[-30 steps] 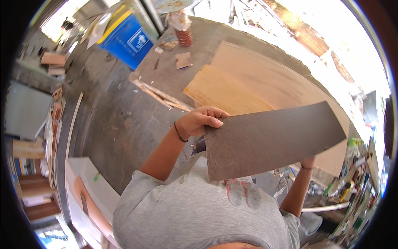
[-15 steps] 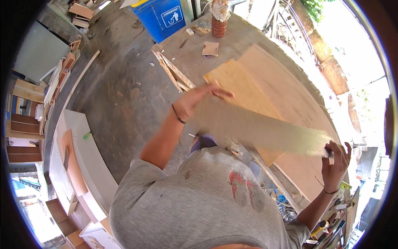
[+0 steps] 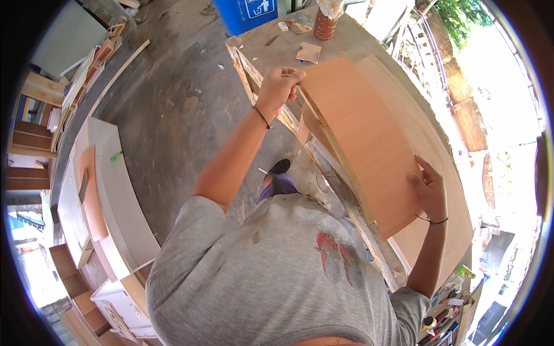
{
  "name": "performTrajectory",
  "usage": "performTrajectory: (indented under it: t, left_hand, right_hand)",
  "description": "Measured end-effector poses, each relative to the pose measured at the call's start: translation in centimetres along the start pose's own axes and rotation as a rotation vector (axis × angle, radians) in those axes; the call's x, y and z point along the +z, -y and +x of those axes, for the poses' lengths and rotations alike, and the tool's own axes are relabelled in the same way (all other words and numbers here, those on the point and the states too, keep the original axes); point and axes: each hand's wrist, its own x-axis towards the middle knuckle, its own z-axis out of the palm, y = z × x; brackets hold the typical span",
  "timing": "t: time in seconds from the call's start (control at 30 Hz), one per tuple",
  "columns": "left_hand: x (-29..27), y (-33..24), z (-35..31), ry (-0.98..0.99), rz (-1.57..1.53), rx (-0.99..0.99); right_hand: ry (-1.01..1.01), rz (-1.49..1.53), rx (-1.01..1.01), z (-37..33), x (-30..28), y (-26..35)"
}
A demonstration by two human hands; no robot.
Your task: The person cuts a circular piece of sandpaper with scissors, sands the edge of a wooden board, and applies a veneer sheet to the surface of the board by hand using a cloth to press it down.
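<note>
A thin orange-brown sheet (image 3: 360, 115), perhaps veneer or laminate, lies over the worktable along the edge of a narrow wooden board (image 3: 340, 150). At the sheet's far left corner, my left hand (image 3: 278, 91) is closed, pinching the edge between thumb and fingers. My right hand (image 3: 428, 187) rests at the sheet's right side towards the near end, fingers bent and apart, the tips touching it. Below the board's left edge a curled piece of similar colour (image 3: 314, 124) shows. Most of the board's face is hidden under the sheet.
A larger flat panel (image 3: 430, 135) lies beneath on the worktable (image 3: 262, 49). Near its far end are a brown jar (image 3: 325, 27) and a small square offcut (image 3: 309, 52). A blue bin (image 3: 239, 14) stands beyond. White cabinet panels (image 3: 130, 190) stand at the left; tools (image 3: 438, 323) lie lower right.
The sheet, lifted and blurred between my hands before, now lies over the yellowish board with its orange-brown face up. My left hand has moved slightly farther away; my right hand has moved left.
</note>
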Motion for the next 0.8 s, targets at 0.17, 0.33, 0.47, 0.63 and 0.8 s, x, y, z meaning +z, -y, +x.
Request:
performTrajectory:
  t: [0.17, 0.33, 0.47, 0.63, 0.8]
  left_hand:
    - [-1.7, 0.5, 2.3, 0.023, 0.213, -0.003]
    - [-2.7, 1.2, 4.0, 0.081, 0.254, -0.075]
    - [-2.6, 1.9, 3.9, 0.072, 0.267, -0.092]
    - [-2.9, 3.0, 4.1, 0.074, 0.19, -0.13]
    - [-3.0, 3.3, 4.1, 0.082, 0.138, -0.141]
  right_hand:
    - [0.02, -0.024, -0.038, 0.7, 0.6, -0.8]
    - [0.021, -0.058, -0.011, 1.4, 0.8, -1.3]
    - [0.03, -0.079, 0.002, 1.5, 0.9, -1.8]
    - [0.012, -0.05, -0.013, 1.9, 1.1, -2.4]
    - [0.015, -0.059, -0.011, 2.0, 1.0, -2.5]
